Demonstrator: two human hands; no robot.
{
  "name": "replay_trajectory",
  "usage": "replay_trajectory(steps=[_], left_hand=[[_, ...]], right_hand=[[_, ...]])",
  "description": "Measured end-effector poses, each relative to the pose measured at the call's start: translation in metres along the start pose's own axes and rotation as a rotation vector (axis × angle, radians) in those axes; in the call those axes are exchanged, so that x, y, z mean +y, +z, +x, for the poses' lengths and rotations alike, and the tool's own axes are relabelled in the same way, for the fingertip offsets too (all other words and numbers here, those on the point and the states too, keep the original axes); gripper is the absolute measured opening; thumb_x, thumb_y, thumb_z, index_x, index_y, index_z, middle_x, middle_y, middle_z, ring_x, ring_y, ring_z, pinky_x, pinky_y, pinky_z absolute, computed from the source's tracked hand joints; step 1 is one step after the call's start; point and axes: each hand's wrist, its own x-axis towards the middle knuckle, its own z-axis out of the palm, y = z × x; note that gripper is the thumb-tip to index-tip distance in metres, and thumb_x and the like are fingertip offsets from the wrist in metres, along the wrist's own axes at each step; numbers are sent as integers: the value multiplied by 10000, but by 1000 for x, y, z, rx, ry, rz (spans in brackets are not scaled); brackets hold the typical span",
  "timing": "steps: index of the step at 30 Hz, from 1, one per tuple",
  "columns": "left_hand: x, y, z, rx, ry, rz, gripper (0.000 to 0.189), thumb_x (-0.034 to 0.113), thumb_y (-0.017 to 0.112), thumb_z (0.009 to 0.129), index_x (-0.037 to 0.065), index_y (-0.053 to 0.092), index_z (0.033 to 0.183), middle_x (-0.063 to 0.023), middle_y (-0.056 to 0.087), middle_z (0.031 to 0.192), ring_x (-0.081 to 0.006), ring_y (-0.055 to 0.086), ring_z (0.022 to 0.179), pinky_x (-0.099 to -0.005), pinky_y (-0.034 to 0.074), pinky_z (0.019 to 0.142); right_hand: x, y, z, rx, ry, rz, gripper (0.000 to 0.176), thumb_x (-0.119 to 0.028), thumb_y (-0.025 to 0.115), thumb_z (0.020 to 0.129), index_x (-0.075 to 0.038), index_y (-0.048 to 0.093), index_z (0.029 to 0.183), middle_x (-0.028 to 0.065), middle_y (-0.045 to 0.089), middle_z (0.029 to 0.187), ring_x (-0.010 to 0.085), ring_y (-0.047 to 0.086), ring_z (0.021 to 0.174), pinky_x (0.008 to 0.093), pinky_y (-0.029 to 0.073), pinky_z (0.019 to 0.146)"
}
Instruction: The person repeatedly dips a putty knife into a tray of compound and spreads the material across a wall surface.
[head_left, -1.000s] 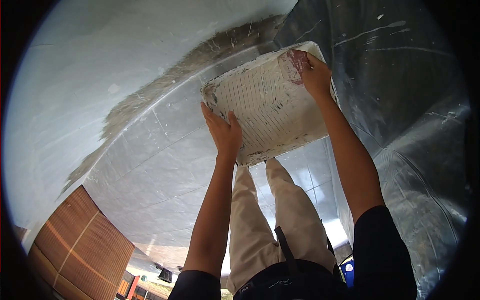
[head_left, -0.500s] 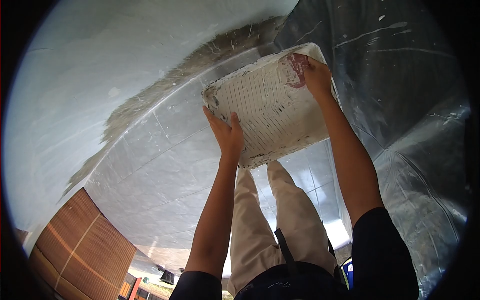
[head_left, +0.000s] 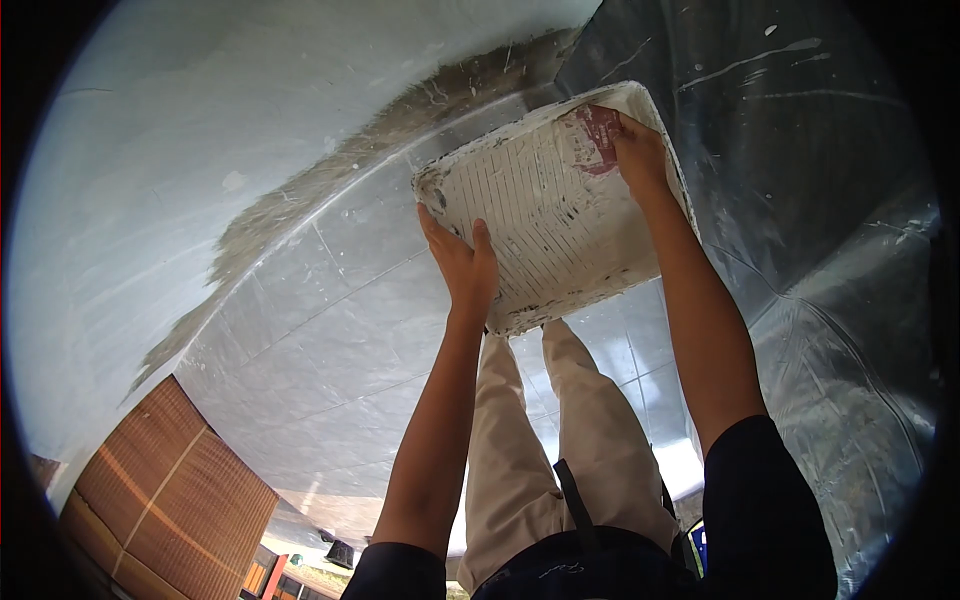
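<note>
Left hand on tray above grey tile floor, beside pale wall.

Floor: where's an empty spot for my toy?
The widest open floor lies between the wall and left arm; a smaller patch, between legs and right arm. Crowded: the tray, with left hand and right hand.
</note>
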Motion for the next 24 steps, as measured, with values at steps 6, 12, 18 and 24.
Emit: replay_trajectory(steps=[6, 12, 18, 24], left_hand=[[-1, 1, 0, 28, 17, -55, 820, 158, 564, 932, -50, 37, 1524, -309, 146, 1561, -464, 185, 1442, -504, 156, 1184], [-8, 0, -1, 26, 56, -55, 806, 163, 552, 940, -30, 39, 1532, -301, 133, 1571, -461, 172, 1450, -502, 153, 1186], [2, -11, -1, 110, 66, 77, 771, 201, 554, 940, -5, 108, 1534, -307, 24, 1588, -504, 140, 1447, -553, 176, 1166], [47, -39, 19, 148, 249, 167, 702, 190, 556, 931, -6, 204, 1506, -315, 1, 1585, -515, 151, 1438, -577, 189, 1151]], right_hand=[[21, 24, 1, -40, -44, 113, 346, -111, 613, 853, -87, 692, 1189, 145, 732, 968, 239, 695, 886, 330, 508, 815], [4, 22, -23, -215, 156, 379, 364, -23, 549, 941, 20, 601, 1298, 51, 695, 1048, 102, 639, 845, 239, 521, 706], [-18, 5, -53, -280, 267, 636, 283, -41, 533, 948, 31, 609, 1211, 82, 683, 1048, 133, 670, 866, 260, 558, 730], [-71, -14, -64, -366, 260, 1054, 183, -15, 507, 957, 29, 582, 1118, 139, 652, 1098, 195, 657, 990, 332, 534, 877]])
